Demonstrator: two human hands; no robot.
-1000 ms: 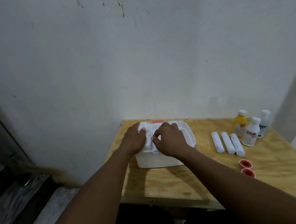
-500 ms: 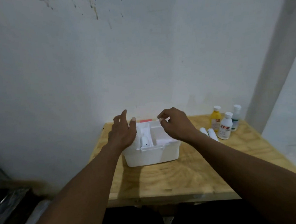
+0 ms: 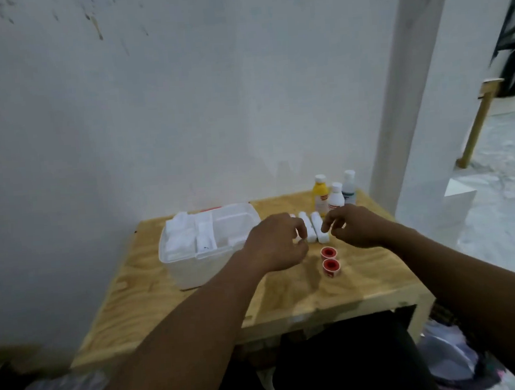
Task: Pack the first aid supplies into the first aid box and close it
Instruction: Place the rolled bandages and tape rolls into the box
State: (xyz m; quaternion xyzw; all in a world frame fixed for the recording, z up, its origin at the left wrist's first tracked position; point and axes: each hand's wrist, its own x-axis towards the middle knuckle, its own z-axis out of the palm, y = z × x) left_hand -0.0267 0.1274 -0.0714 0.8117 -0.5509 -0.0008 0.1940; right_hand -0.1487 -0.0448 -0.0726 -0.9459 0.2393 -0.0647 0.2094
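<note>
The white first aid box (image 3: 194, 270) stands open on the left of the wooden table (image 3: 287, 296), with white supplies (image 3: 179, 233) in its compartments. Three white bandage rolls (image 3: 316, 225) lie to its right. My left hand (image 3: 276, 243) hangs over the leftmost roll, fingers curled down at its near end; whether it grips is unclear. My right hand (image 3: 354, 227) hovers beside the rightmost roll, fingers loosely curled and holding nothing. Two red tape rolls (image 3: 330, 259) sit just in front of the bandages.
Three bottles stand at the table's back right: a yellow one (image 3: 320, 195), a white one (image 3: 335, 198) and a clear one (image 3: 349, 187). A white wall rises behind the table, and a white pillar (image 3: 409, 123) stands to the right.
Both hands have left the box and moved right to the bandage rolls. The box now stands open and the view has swung to the right.
</note>
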